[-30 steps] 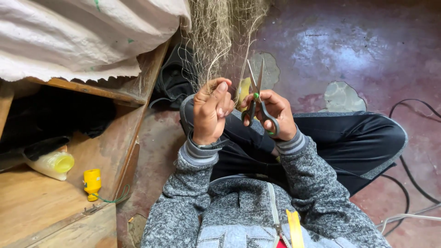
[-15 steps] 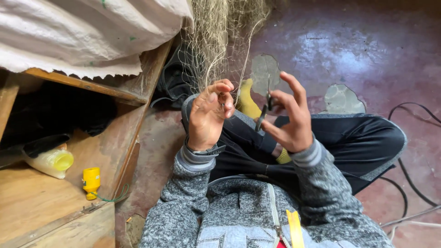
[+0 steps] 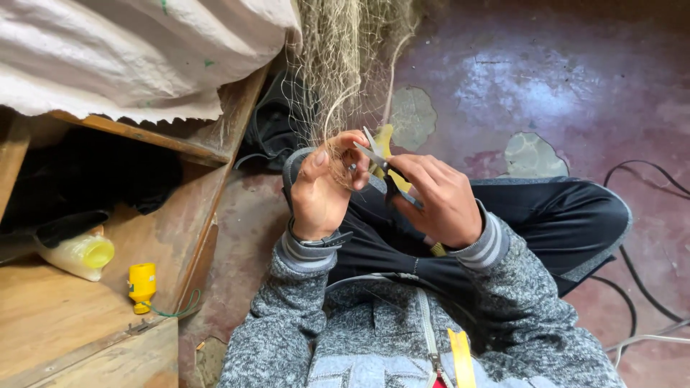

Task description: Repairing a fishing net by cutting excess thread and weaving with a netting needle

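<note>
Since half a second earlier, the right hand (image 3: 440,201) has folded its spread fingers back around the scissors (image 3: 384,171), and the blades now point toward 10 o'clock, at the left hand (image 3: 325,185).

Head view: the left hand is raised, its thumb and fingertips pinched on a small tuft of tan net (image 3: 338,154). The rest of the net (image 3: 343,57) hangs down from 12 o'clock and meets the tuft at the fingertips. The right hand sits at 3 o'clock of the left hand, just beside it, fingers curled around the dark handles of the scissors. The blades stand slightly apart, with their tips touching or nearly touching the pinched tuft; exact contact cannot be told. A yellow object (image 3: 385,144) shows behind the blades, partly hidden.

At 9 o'clock of the hands, well apart, a wooden shelf (image 3: 50,316) bears a yellow-capped bottle (image 3: 79,253) lying on its side and a small yellow spool (image 3: 142,284). White sacking (image 3: 129,50) drapes over the shelf's top. Black cables (image 3: 647,237) lie on the reddish floor (image 3: 546,79) at 3 o'clock.
</note>
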